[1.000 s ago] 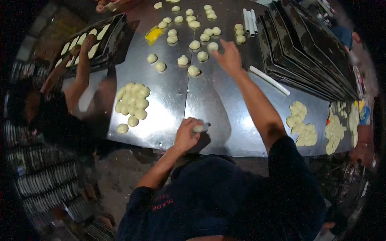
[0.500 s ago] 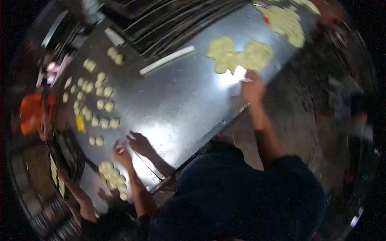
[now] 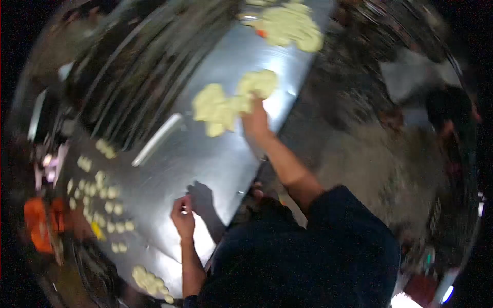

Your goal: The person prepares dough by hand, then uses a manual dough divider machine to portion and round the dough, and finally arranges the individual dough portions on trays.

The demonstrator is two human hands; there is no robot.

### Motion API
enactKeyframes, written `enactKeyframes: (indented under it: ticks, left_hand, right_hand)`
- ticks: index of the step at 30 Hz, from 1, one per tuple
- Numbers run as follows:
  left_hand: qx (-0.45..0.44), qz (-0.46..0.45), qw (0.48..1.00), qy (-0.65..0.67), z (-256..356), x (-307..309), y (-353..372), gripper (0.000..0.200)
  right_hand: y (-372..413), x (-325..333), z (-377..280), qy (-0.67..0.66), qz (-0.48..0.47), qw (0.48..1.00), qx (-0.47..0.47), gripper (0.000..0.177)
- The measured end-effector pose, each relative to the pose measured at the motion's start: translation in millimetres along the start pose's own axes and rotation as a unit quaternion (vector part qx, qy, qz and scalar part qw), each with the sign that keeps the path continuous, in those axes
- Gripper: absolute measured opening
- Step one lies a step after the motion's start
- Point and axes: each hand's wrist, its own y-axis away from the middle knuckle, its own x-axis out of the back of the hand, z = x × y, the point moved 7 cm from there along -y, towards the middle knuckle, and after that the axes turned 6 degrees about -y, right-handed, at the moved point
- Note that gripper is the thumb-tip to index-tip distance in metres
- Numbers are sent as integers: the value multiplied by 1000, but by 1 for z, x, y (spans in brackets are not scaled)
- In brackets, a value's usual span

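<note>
My right hand reaches to the near edge of a pale yellow, uneven piece of dough on the metal table. Its fingers are closed on the dough's edge; motion blur hides their exact grip. My left hand hovers over the table nearer my body, loosely curled, with a gap between thumb and fingers and nothing visible in it. Small dough balls lie in loose groups to the left, and another cluster of dough balls sits by the near left edge.
A larger dough mass lies at the table's far end. A long white bar rests along the back edge. Among the balls is a yellow object. An orange object stands beyond the left side.
The view has swung, so the table appears turned. My right hand now overlaps the dough's edge. My left hand has moved away from the dough balls, and its fingers are more curled.
</note>
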Motion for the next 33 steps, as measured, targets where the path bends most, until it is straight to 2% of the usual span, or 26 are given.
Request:
enactKeyframes:
  ticks: [2, 4, 5, 6, 7, 8, 10, 12, 13, 14, 15, 16, 18, 19, 20, 22, 24, 25, 26, 27, 28, 30, 32, 33]
  left_hand:
    - [-39, -62, 997, -34, 22, -26, -29, 16]
    - [-119, -82, 986, -83, 44, -59, -71, 20]
    - [-165, -57, 982, -69, 58, -77, -90, 24]
    - [-181, -75, 972, -133, 83, -96, -109, 30]
    - [-249, -46, 950, -182, 107, -113, -125, 35]
    - [-230, -77, 947, -209, 122, -133, -144, 36]
    - [-283, 12, 941, -184, 147, -155, -160, 35]
    - [-253, -5, 948, -191, 144, -179, -178, 34]
    - [-243, 4, 951, -193, 151, -180, -178, 34]
    - [-169, -14, 971, -168, 151, -180, -178, 37]
    - [-94, -32, 985, -142, 145, -177, -175, 40]
    - [-87, -23, 986, -143, 141, -171, -171, 40]
    - [-65, -85, 989, -99, 131, -161, -165, 50]
    - [-123, -45, 990, -60, 104, -159, -163, 48]
    - [-113, -28, 991, -64, 98, -133, -155, 48]
    - [22, -146, 986, -72, 67, -85, -111, 39]
    - [-29, -49, 996, -68, 0, -33, -68, 24]
    - [29, -54, 996, -61, -56, -9, -37, 28]
    - [41, -24, 988, -148, -45, 38, 1, 42]
    - [71, 82, 988, -106, -83, 75, 45, 30]
    - [204, 186, 960, -58, -105, 112, 95, 29]
    - [191, 316, 927, -67, -121, 115, 165, 24]
    - [110, 354, 872, -321, -68, 90, 159, 22]
    - [98, 328, 891, -298, -78, 70, 137, 23]
  right_hand:
    - [-7, 29, -37, 82, -173, 974, -123, 70]
    - [-3, 22, -26, 80, -163, 980, -82, 68]
    - [-3, 23, -22, 63, -161, 983, -65, 61]
    - [0, 24, -20, 73, -147, 985, -43, 57]
    - [9, 25, -19, 85, -151, 984, -43, 56]
    - [17, 29, -18, 98, -154, 982, -41, 56]
    - [49, 57, -35, 85, -167, 977, -101, 44]
    - [99, 75, -33, 68, -232, 968, -63, 32]
    - [129, 79, -39, 32, -283, 952, -109, 29]
    - [159, 83, -46, -2, -333, 930, -156, 27]
    - [177, 84, -71, -58, -381, 914, -123, 29]
    - [183, 83, -99, -114, -426, 893, -89, 32]
    - [172, 67, -136, -160, -406, 898, -47, 35]
    - [163, 64, -156, -205, -380, 902, -15, 39]
    - [150, 60, -172, -213, -393, 894, -5, 39]
    - [116, 46, -212, -216, -381, 896, 74, 38]
    - [104, 32, -210, -245, -418, 873, 52, 34]
    - [98, 29, -202, -253, -392, 883, 53, 24]
    - [111, 31, -181, -247, -402, 880, 51, 24]
    - [121, 25, -146, -175, -385, 904, 56, 21]
    - [126, 13, -130, -111, -364, 922, 69, 18]
    - [164, 12, -149, 73, -318, 927, 185, 14]
    - [200, -28, -190, 50, -370, 897, 236, 18]
    - [216, -55, -217, -16, -389, 866, 315, 18]
